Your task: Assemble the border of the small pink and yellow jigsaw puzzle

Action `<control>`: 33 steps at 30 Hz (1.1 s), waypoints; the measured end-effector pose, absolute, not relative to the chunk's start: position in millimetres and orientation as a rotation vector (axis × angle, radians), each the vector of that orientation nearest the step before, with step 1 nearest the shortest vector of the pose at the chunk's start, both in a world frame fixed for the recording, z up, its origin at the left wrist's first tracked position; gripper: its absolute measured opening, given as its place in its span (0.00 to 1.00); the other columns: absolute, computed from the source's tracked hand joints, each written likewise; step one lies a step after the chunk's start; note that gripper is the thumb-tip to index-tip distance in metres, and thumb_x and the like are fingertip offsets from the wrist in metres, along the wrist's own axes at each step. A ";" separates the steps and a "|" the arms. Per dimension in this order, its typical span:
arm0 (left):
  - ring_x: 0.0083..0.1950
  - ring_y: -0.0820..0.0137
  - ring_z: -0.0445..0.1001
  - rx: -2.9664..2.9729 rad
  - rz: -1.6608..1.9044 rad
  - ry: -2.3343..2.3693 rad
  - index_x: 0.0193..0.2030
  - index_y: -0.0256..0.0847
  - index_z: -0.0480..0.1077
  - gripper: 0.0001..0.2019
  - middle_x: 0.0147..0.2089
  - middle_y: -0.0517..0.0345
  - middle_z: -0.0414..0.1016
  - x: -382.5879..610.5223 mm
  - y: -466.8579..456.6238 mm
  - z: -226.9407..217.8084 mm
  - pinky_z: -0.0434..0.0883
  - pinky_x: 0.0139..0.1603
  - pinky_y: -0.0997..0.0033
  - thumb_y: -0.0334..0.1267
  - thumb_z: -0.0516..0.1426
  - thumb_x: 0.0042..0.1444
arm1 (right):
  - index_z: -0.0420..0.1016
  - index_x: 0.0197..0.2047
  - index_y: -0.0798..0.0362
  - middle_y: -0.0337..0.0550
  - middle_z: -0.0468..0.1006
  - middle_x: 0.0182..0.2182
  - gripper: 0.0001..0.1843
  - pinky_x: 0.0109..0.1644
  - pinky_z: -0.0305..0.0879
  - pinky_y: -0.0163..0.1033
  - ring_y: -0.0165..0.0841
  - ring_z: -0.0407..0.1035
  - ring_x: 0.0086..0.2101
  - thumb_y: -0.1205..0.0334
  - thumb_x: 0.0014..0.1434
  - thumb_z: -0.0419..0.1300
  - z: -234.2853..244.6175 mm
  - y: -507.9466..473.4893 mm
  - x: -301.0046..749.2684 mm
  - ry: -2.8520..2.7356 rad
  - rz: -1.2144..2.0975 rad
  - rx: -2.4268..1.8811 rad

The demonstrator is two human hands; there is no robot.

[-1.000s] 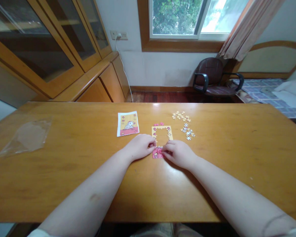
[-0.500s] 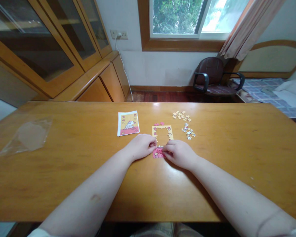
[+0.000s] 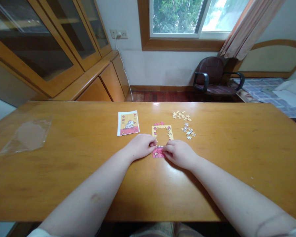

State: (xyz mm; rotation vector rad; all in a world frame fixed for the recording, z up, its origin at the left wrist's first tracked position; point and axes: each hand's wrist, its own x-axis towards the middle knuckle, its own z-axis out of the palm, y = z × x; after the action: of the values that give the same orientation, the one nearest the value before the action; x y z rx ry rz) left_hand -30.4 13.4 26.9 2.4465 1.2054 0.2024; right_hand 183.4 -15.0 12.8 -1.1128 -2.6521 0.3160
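A partly assembled jigsaw puzzle [image 3: 162, 127] lies in front of me: a yellow border around an open middle, with a pink lower part. My left hand [image 3: 144, 145] rests at its lower left edge, fingers curled and fingertips on the puzzle's side. From the right, my right hand [image 3: 177, 152] has its thumb and fingers pressed together on a pink puzzle piece [image 3: 159, 152] in the bottom section; the fingers partly cover it. Just above the border lie a few loose pink pieces [image 3: 159, 123]. Yellow loose pieces [image 3: 182, 116] and white patterned pieces [image 3: 188, 131] sit to the upper right.
A picture card [image 3: 128, 123] with a white cartoon animal lies left of the puzzle. Farther left is a clear plastic bag [image 3: 27, 136] on the wooden table [image 3: 76, 171]. Beyond the table stand an office chair [image 3: 212, 77], a bed and glass-fronted cabinets [image 3: 64, 59].
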 end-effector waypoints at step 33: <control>0.34 0.70 0.71 2.524 0.231 0.905 0.34 0.42 0.76 0.09 0.30 0.58 0.75 -31.5 6.2 36.8 0.64 0.39 0.71 0.35 0.54 0.56 | 0.79 0.38 0.54 0.44 0.77 0.31 0.12 0.39 0.62 0.35 0.31 0.69 0.32 0.64 0.60 0.54 19.8 -16.1 185.3 -2.633 0.397 -1.061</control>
State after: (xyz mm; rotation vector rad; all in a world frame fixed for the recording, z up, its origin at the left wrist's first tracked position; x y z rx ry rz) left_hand -31.5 6.2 36.8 2.5243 0.9046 0.2309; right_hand 185.3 -16.1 19.8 -1.0609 -2.6329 0.3975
